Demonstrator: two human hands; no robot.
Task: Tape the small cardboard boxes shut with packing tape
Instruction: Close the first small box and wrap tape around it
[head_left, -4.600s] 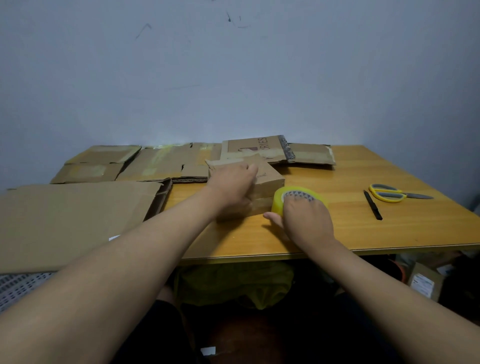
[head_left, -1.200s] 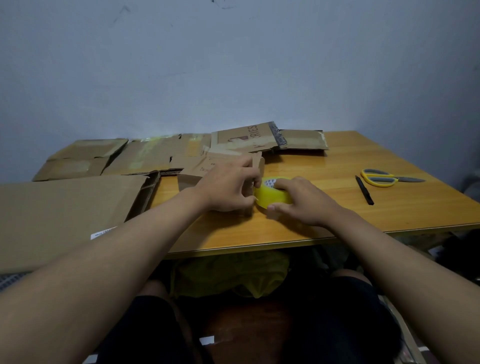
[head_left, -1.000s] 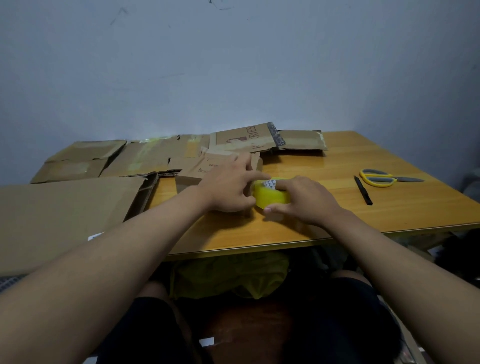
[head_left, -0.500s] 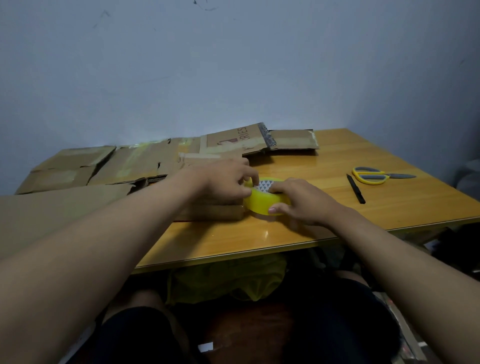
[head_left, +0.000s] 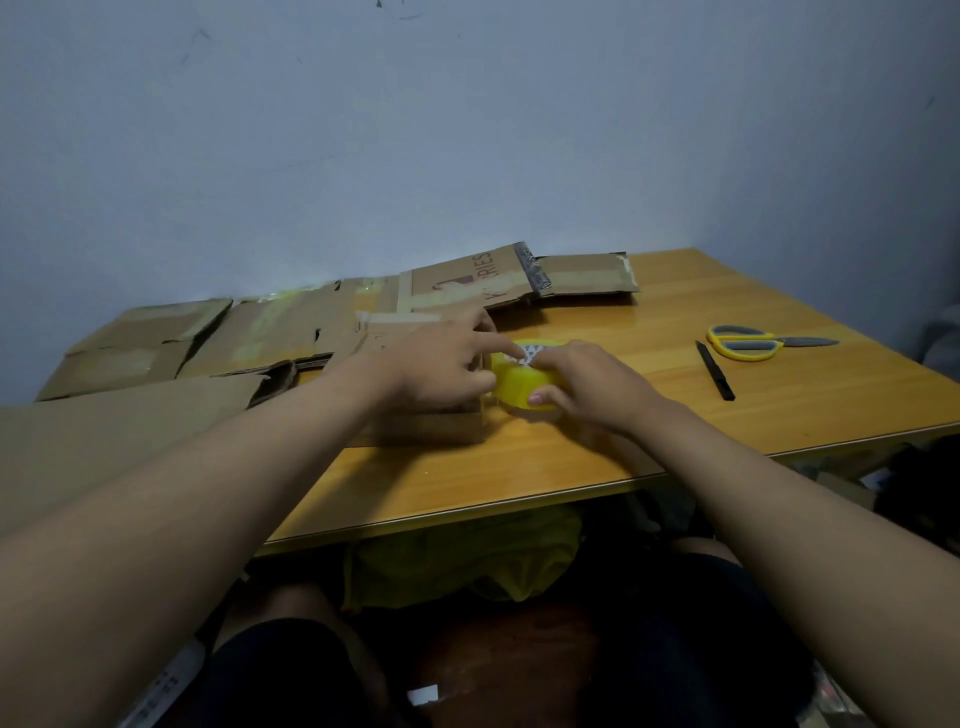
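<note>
Pale blue wall rises behind an orange wooden table (head_left: 597, 452). At the table's middle sits a small cardboard box (head_left: 421, 423), and touching its right side is a yellow roll of packing tape (head_left: 517, 387). The left hand (head_left: 436, 364) lies over the box top, its fingers curled, thumb and forefinger pinching at the roll's edge. The right hand (head_left: 587, 384) grips the roll from the 3 o'clock side, thumb on its near face. Flattened cardboard sheets (head_left: 260, 338) lie from 9 to 12 o'clock of the box. Yellow-handled scissors (head_left: 753, 343) and a black pen-like tool (head_left: 716, 370) rest well apart at 3 o'clock.
</note>
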